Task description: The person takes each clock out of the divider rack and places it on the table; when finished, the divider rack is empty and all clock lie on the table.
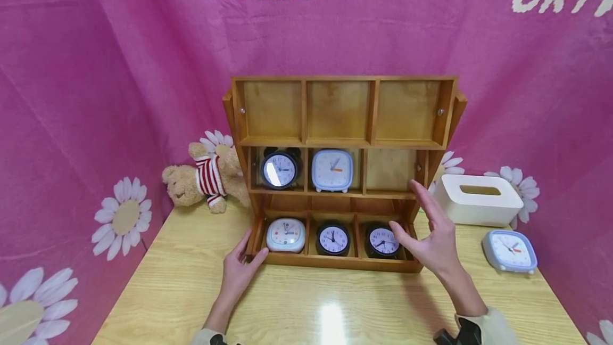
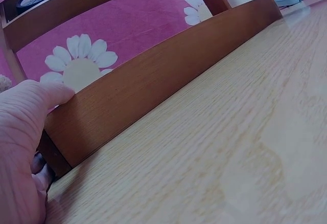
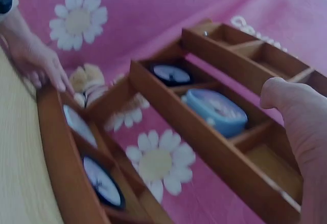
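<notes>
A three-tier wooden display shelf (image 1: 341,262) stands on the table. My left hand (image 1: 235,270) grips its lower left corner, the thumb lying over the front board (image 2: 133,86) and the fingers round the side. Raised before the right part of the shelf, my right hand (image 1: 433,244) holds nothing, its thumb and fingers spread apart. Close to that thumb is a black round clock (image 1: 383,241) in the bottom right compartment. Another black clock (image 1: 332,239) and a pale blue oval clock (image 1: 286,235) share the row. The middle tier bears a black clock (image 1: 280,170) and a blue square clock (image 1: 332,170).
On the table (image 1: 158,292) to the right lies a blue square clock (image 1: 510,251), with a white tissue box (image 1: 479,212) behind it. A teddy bear (image 1: 208,179) in a striped shirt lies left of the shelf. Pink curtain (image 1: 383,31) surrounds the table.
</notes>
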`<state>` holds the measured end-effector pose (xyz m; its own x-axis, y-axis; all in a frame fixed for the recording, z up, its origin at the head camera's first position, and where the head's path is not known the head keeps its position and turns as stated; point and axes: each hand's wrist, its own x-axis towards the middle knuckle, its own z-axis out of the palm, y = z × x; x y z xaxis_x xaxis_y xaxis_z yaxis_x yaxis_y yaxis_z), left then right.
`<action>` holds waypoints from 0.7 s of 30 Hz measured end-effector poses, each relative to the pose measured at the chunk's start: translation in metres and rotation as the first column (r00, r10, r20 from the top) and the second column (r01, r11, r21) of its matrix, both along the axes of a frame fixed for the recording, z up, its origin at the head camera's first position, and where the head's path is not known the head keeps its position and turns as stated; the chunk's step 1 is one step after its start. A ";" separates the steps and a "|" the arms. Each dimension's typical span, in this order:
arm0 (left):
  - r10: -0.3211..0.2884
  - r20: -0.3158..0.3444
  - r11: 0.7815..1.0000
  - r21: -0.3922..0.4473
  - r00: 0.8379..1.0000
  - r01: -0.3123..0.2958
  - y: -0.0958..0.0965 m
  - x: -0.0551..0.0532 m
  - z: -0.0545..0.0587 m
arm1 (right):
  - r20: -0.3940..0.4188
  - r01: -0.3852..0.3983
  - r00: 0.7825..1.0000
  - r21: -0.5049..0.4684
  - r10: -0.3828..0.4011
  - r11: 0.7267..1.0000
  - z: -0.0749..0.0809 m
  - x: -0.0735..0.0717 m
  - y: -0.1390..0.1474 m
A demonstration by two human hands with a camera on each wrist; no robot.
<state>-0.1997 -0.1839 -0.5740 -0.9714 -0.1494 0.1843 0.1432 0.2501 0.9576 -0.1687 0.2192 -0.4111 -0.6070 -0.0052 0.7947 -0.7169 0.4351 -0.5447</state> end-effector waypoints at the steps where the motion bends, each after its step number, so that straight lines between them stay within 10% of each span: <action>1: 0.000 0.001 1.000 0.003 1.000 0.000 0.000 0.000 0.000 | 0.023 -0.005 1.000 0.005 0.004 1.000 0.000 -0.003 -0.004; 21: 0.020 -0.010 1.000 -0.002 1.000 -0.020 0.002 0.000 -0.001 | 0.184 -0.027 0.983 0.120 0.005 0.992 0.002 -0.059 -0.067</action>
<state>-0.1993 -0.1818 -0.5750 -0.9665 -0.1681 0.1940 0.1474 0.2551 0.9556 -0.2278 0.1523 -0.4087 -0.7414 -0.1056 0.6627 -0.6171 0.4954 -0.6114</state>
